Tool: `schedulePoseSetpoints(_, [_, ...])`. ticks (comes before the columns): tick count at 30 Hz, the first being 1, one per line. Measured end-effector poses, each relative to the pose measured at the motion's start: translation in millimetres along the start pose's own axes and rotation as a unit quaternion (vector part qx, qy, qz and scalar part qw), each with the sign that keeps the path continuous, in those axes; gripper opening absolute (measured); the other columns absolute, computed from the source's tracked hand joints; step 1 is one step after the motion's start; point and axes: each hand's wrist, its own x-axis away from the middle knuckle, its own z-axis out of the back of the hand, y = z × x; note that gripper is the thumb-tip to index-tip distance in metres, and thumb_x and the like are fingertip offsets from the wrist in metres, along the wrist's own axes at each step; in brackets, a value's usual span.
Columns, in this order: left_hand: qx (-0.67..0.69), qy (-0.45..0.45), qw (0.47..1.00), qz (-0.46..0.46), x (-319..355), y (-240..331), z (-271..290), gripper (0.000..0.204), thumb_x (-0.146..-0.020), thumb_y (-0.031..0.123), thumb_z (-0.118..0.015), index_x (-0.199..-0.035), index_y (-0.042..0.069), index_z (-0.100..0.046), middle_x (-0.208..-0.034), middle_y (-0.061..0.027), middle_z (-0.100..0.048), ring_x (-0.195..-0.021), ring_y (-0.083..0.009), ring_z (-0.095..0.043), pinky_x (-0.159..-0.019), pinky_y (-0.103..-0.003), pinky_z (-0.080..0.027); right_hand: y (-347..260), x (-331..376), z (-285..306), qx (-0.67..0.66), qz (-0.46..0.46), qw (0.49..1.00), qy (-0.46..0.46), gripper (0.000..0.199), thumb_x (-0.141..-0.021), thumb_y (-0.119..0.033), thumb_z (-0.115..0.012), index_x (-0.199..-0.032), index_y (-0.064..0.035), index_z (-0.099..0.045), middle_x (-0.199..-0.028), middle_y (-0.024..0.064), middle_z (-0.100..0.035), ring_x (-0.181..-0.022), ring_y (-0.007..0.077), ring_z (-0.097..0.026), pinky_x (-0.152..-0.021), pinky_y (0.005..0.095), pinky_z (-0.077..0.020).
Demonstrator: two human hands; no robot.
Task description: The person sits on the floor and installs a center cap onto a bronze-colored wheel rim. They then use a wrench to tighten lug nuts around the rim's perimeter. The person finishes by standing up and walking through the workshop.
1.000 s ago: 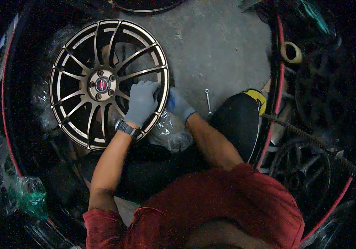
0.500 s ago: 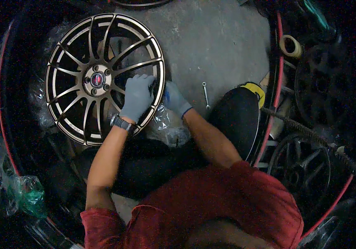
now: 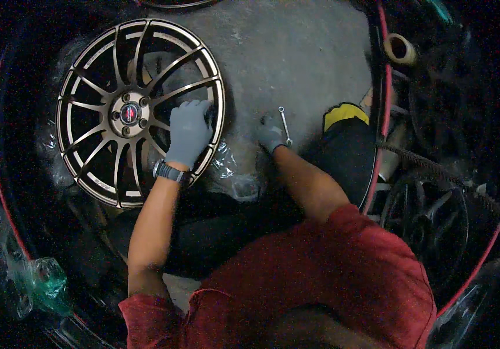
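A bronze multi-spoke alloy wheel (image 3: 126,134), with a round red-and-dark centre cap, rests face up at the left. My left hand (image 3: 190,132), in a grey glove, is curled closed over its right side by the outer lip; the fingertips are partly hidden. My gloved right hand (image 3: 271,135) is low over the floor, apart from the wheel and just left of a small combination wrench (image 3: 285,125). Motion and shade smear its fingers, so its grip is unclear. The wrench lies on the floor with its ring end away from me.
Grey concrete floor (image 3: 302,64) spreads right of the wheel, with crumpled clear plastic (image 3: 225,161) near its lower edge. A tape roll (image 3: 400,49) sits at the upper right, past a red-edged rim. Dark wheels (image 3: 427,221) stand at the right. Green-tinted plastic (image 3: 47,279) is at lower left.
My right hand has moved away from the wheel's edge, rightward to beside the wrench. My left hand stays on the wheel. The whole view has shifted slightly.
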Motion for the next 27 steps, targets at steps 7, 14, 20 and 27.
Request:
schedulePoseSetpoints(7, [-0.023,-0.009,1.0,0.005,-1,-4,-5,0.021,-0.083,0.015,-0.067,-0.103,0.009,-0.071,-0.091,-0.01,-0.068,-0.086,-0.0303,-0.066,-0.072,-0.044,-0.047,4,10,34,-0.016,-0.001,0.996,0.087,0.033,-0.088,-0.017,-0.058,-0.118,-0.0051,-0.064,-0.117,0.0248,-0.067,-0.105,0.0428,-0.066,-0.092,0.0501,-0.0515])
schedulePoseSetpoints(14, [-0.002,0.011,1.0,0.011,-4,-4,-7,0.015,-0.088,0.021,-0.066,-0.096,0.01,-0.071,-0.09,-0.01,-0.069,-0.083,-0.0315,-0.066,-0.07,-0.047,-0.049,38,-22,30,-0.078,-0.115,0.973,0.184,0.03,-0.09,-0.029,-0.066,-0.108,-0.0047,-0.065,-0.108,0.0236,-0.069,-0.104,0.0422,-0.066,-0.087,0.0499,-0.0524])
schedulePoseSetpoints(20, [-0.01,0.002,1.0,0.024,-4,0,-5,0.014,-0.089,0.021,-0.066,-0.095,0.01,-0.071,-0.091,-0.0109,-0.069,-0.085,-0.0318,-0.067,-0.071,-0.046,-0.049,52,-28,31,0.105,-0.003,0.992,0.072,0.039,-0.091,-0.037,-0.064,-0.112,-0.0041,-0.066,-0.112,0.0258,-0.068,-0.107,0.0434,-0.065,-0.09,0.0516,-0.0514])
schedulePoseSetpoints(27, [-0.027,-0.009,0.999,0.03,0,-2,-8,0.019,-0.086,0.02,-0.069,-0.103,0.01,-0.07,-0.094,-0.0118,-0.069,-0.088,-0.0326,-0.066,-0.074,-0.047,-0.049,3,-25,59,-0.058,0.052,0.996,0.038,0.039,-0.096,-0.03,-0.058,-0.129,-0.0109,-0.063,-0.116,0.0171,-0.07,-0.091,0.0336,-0.071,-0.078,0.0418,-0.0564])
